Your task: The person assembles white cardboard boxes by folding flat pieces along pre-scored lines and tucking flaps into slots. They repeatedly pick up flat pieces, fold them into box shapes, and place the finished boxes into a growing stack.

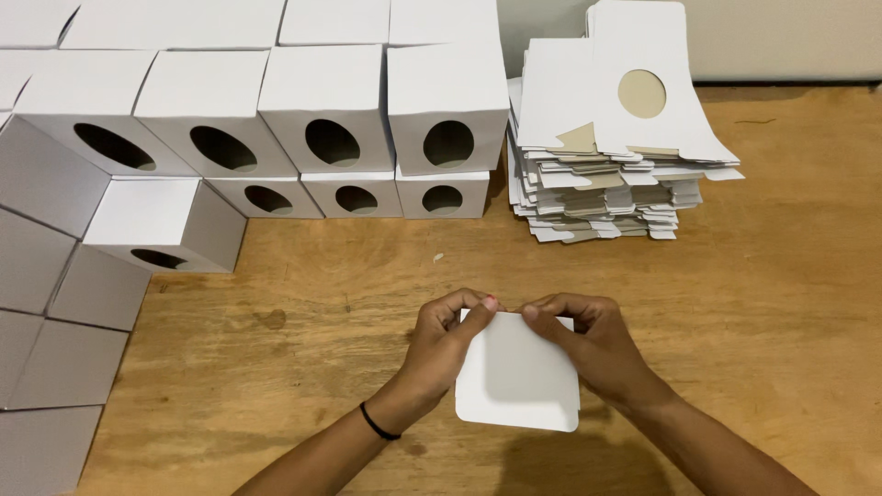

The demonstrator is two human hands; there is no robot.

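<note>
Flat white die-cut cardboard blank (517,378) nearest, low centre over wooden table (781,303), gripped at top edge from both sides. Left hand (444,342) closed on upper left corner, thumb and fingers pinching; black band (378,422) on wrist. Right hand (588,342) closed on upper right corner, fingertips curled over edge. Stack of unfolded blanks (611,156) well beyond, right of centre. Assembled white boxes with round holes (331,119) in rows, upper left.

Wooden table (303,303), boxes (326,138), flat blanks (606,197)
</note>
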